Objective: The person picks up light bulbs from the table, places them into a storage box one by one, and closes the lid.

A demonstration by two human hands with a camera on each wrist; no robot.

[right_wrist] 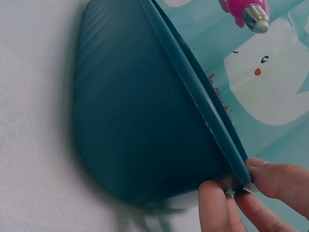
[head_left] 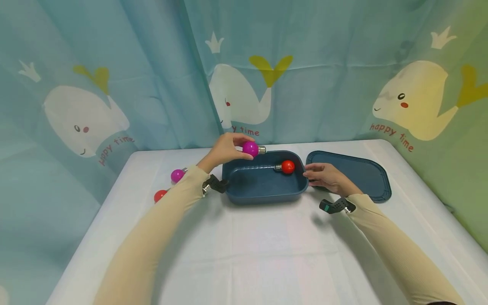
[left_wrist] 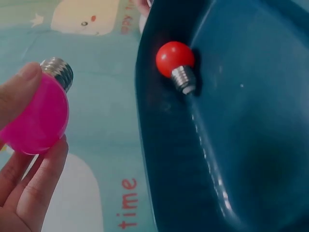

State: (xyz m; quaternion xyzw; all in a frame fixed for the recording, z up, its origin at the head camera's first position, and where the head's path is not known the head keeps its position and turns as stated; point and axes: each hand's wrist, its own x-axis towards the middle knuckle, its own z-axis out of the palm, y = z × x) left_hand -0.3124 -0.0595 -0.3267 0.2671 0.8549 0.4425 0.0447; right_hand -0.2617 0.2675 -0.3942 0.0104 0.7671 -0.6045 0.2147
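My left hand (head_left: 228, 149) pinches a magenta light bulb (head_left: 250, 148) between thumb and fingers, above the far rim of a dark blue plastic box (head_left: 263, 198). The bulb's metal screw base (left_wrist: 59, 72) points away from the palm. Inside the box, a red light bulb (head_left: 287, 167) lies on its side near the right end; it also shows in the left wrist view. At the box's right end my right hand (head_left: 325, 177) grips the rim, with the thumb (right_wrist: 273, 178) at the edge and fingers against the outer wall.
A matching dark blue lid (head_left: 354, 173) lies flat on the white table (head_left: 267, 254), right of the box. Left of the box, partly behind the left sleeve, lie another magenta bulb (head_left: 177, 175) and a red bulb (head_left: 160, 195). A whale-print curtain (head_left: 324, 84) hangs behind the table.
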